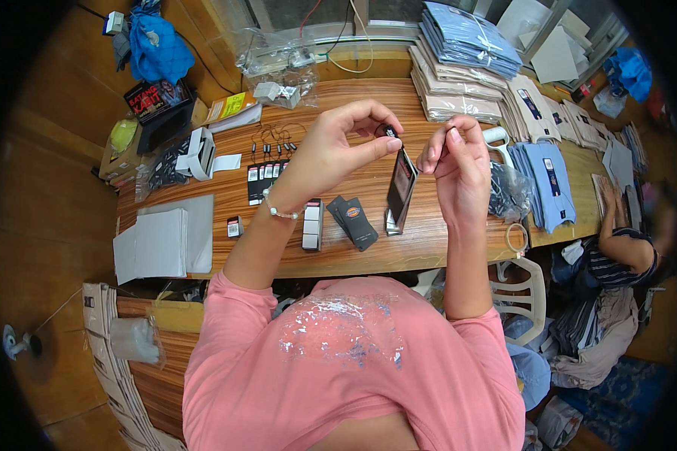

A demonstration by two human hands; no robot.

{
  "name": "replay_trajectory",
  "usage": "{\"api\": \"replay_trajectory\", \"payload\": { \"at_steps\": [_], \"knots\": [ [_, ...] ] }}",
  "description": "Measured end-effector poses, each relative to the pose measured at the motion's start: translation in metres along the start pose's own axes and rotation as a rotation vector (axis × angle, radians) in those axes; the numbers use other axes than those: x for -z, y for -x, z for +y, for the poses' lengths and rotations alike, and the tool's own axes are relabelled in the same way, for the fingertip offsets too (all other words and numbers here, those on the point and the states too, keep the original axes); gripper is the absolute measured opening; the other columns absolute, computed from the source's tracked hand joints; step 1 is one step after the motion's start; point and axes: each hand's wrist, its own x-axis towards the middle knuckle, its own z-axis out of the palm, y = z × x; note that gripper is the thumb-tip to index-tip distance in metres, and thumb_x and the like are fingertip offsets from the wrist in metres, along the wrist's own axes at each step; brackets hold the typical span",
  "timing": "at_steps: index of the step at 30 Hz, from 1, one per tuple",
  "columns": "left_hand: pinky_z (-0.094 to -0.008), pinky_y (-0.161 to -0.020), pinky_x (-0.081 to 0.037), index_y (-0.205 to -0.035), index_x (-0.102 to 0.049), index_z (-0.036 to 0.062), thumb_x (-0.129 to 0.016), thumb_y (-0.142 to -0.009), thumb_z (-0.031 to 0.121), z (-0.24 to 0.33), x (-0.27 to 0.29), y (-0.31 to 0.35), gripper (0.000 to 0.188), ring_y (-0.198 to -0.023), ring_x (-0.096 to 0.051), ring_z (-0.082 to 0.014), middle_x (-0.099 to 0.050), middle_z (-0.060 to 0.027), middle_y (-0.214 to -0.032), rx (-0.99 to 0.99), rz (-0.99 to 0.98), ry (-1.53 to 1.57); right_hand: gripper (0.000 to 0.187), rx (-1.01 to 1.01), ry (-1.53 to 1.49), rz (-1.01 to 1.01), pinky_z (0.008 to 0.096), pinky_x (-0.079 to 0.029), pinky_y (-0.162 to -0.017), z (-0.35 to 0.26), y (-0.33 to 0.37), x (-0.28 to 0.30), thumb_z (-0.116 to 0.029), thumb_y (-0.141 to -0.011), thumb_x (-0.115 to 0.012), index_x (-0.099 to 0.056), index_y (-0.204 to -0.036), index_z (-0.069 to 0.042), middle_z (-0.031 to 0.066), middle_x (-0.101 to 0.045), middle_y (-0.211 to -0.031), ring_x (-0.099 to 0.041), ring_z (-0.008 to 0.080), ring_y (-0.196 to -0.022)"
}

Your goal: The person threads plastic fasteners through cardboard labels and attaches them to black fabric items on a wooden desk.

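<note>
Above the wooden table, my left hand (327, 150) pinches the black plastic lock of a hang tag string between thumb and fingers. From it hangs a dark hang tag (402, 189), tilted and seen nearly edge-on. My right hand (462, 169) is closed with thumb and fingertips together beside the tag, apparently on the thin string's end; the string itself hardly shows there. Below my hands lie loose black hang tags (353, 222) and a stack of tags with white labels (312, 227). Strung hang tags (263, 180) lie in a row near my left forearm, their string loops pointing away from me.
Folded shirts (462, 56) are piled at the back right, with blue shirts (547, 180) nearer. White paper sheets (154, 244) lie at left, below a bag of black strings (165, 169). A tape roll (516, 237) and white chair (530, 293) are at right; another person (620, 252) sits beyond.
</note>
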Motion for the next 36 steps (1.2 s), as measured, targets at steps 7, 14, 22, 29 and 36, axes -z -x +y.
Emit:
{"api": "replay_trajectory", "payload": {
  "at_steps": [7, 14, 22, 29, 36],
  "knots": [
    [-0.0255, -0.080, -0.043, -0.092, -0.051, 0.0003, -0.055, -0.084, 0.005, -0.001, -0.005, 0.000, 0.010, -0.086, -0.056, -0.0128, -0.057, -0.0055, -0.089, 0.087, -0.007, 0.319, 0.005, 0.056, 0.070, 0.019, 0.0265, -0.046, -0.069, -0.003, 0.001, -0.011, -0.004, -0.085, -0.051, -0.049, -0.090, -0.002, 0.0117, -0.059, -0.078, -0.057, 0.0161, -0.071],
    [-0.0228, -0.078, -0.045, -0.095, -0.053, -0.0001, -0.057, -0.082, 0.004, 0.001, -0.001, -0.002, 0.014, -0.085, -0.055, -0.0098, -0.056, -0.0041, -0.090, 0.072, 0.028, 0.173, 0.012, 0.103, 0.174, 0.037, 0.0262, -0.047, -0.071, -0.004, 0.000, -0.010, 0.000, -0.082, -0.055, -0.053, -0.093, 0.001, 0.0106, -0.061, -0.079, -0.059, 0.0144, -0.074],
    [-0.0192, -0.070, -0.045, -0.095, -0.056, 0.0007, -0.063, -0.077, 0.002, 0.005, -0.006, -0.002, 0.019, -0.078, -0.054, -0.0053, -0.057, -0.0004, -0.087, -0.016, 0.170, 0.167, 0.014, 0.121, 0.392, 0.026, 0.0237, -0.048, -0.073, -0.010, 0.005, -0.020, 0.000, -0.081, -0.058, -0.056, -0.094, 0.004, 0.0108, -0.063, -0.082, -0.061, 0.0141, -0.078],
    [-0.0199, -0.070, -0.045, -0.094, -0.058, 0.0007, -0.064, -0.075, 0.001, 0.019, -0.011, 0.000, 0.021, -0.080, -0.056, -0.0076, -0.060, -0.0018, -0.088, -0.104, 0.195, 0.188, 0.013, 0.173, 0.430, 0.026, 0.0220, -0.046, -0.073, -0.013, 0.009, -0.022, 0.002, -0.080, -0.058, -0.057, -0.092, 0.003, 0.0087, -0.062, -0.085, -0.059, 0.0116, -0.079],
    [-0.0241, -0.077, -0.048, -0.094, -0.055, -0.0007, -0.061, -0.075, -0.006, 0.017, -0.008, -0.003, 0.021, -0.086, -0.059, -0.0141, -0.060, -0.0089, -0.091, -0.178, 0.081, 0.161, 0.015, 0.223, 0.502, 0.078, 0.0197, -0.043, -0.070, -0.012, 0.015, -0.029, 0.003, -0.077, -0.061, -0.057, -0.091, 0.003, 0.0058, -0.060, -0.085, -0.056, 0.0084, -0.077]
  ]
}}
